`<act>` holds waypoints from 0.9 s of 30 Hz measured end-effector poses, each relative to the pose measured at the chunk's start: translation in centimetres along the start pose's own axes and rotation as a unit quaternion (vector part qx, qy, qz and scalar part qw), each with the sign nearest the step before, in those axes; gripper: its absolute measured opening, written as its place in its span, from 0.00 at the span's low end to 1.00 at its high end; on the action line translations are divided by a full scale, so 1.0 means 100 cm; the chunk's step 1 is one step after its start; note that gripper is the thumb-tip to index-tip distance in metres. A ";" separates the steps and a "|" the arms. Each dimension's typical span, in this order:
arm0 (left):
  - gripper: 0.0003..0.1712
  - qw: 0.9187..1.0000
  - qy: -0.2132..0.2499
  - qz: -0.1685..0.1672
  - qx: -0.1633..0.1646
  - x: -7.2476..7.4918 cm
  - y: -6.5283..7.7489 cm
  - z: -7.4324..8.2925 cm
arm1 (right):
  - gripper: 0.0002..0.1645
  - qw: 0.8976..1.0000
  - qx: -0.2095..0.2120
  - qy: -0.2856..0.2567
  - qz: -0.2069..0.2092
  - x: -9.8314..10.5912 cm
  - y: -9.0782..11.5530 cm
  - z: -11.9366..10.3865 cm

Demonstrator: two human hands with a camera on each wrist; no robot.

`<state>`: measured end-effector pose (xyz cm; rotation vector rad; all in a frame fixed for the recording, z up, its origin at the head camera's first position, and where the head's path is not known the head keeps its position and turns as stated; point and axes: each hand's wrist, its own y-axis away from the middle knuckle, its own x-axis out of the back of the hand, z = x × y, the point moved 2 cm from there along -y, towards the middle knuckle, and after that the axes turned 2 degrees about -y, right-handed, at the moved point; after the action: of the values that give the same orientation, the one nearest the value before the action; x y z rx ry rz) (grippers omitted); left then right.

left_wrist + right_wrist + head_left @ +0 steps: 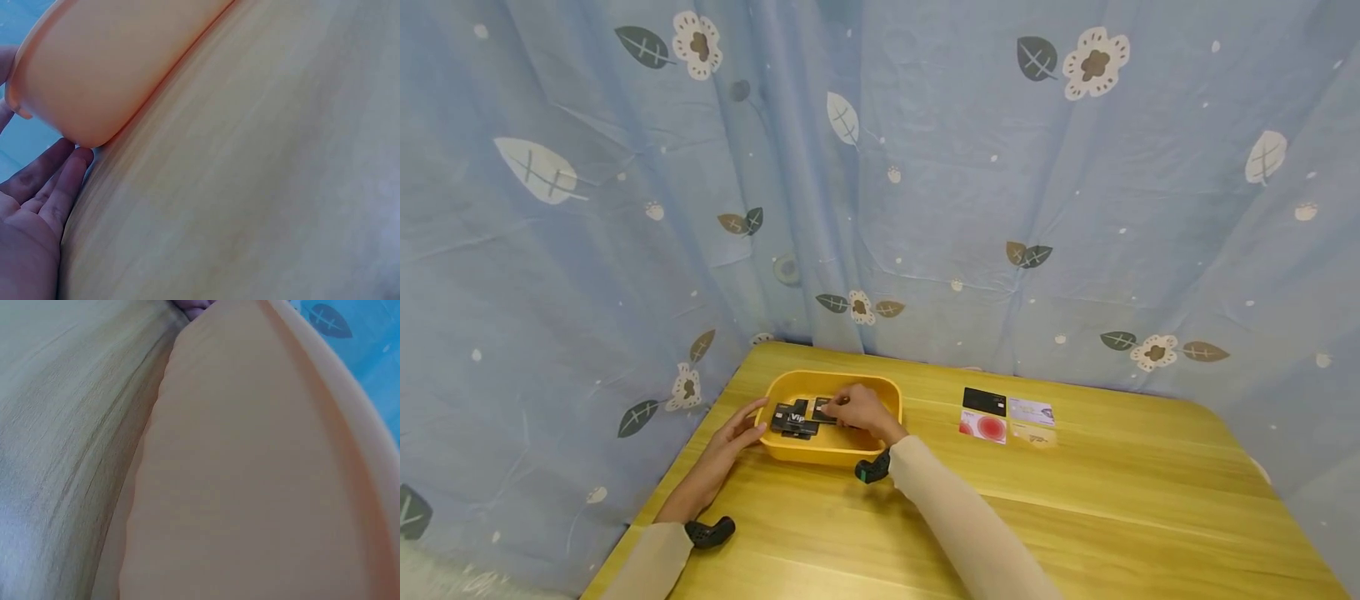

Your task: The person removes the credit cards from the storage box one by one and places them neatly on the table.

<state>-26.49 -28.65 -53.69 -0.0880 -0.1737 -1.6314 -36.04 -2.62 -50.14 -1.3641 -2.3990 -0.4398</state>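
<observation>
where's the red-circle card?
Head view, right of the tub: the red-circle card lies on the table, just below a black card and left of the beige card.

Blue curtains [940, 208] with leaves and flowers hang behind a yellowish wooden table [1112, 492].

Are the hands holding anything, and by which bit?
The left hand holds the tub by the rim at its left end. The right hand is at a dark card inside; whether it grips that can't be told.
</observation>
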 end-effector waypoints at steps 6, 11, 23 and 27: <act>0.37 1.000 -0.006 -0.007 -0.016 0.001 0.000 0.000 | 0.11 0.999 0.027 -0.013 -0.014 0.000 -0.003 -0.001; 0.37 1.000 0.000 -0.006 -0.024 0.000 0.002 0.000 | 0.10 0.999 0.034 0.013 0.016 0.001 -0.007 0.003; 0.37 1.000 0.005 -0.005 -0.013 -0.002 0.004 0.002 | 0.29 0.946 -0.018 0.289 0.148 0.002 0.000 0.002; 0.36 1.000 0.005 -0.005 -0.013 -0.001 0.004 0.002 | 0.31 0.933 -0.032 0.325 0.153 0.000 0.001 0.001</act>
<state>-26.12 -28.51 -53.54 -0.0994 -0.1445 -1.6449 -35.96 -2.58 -50.20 -1.3213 -1.6217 -0.7461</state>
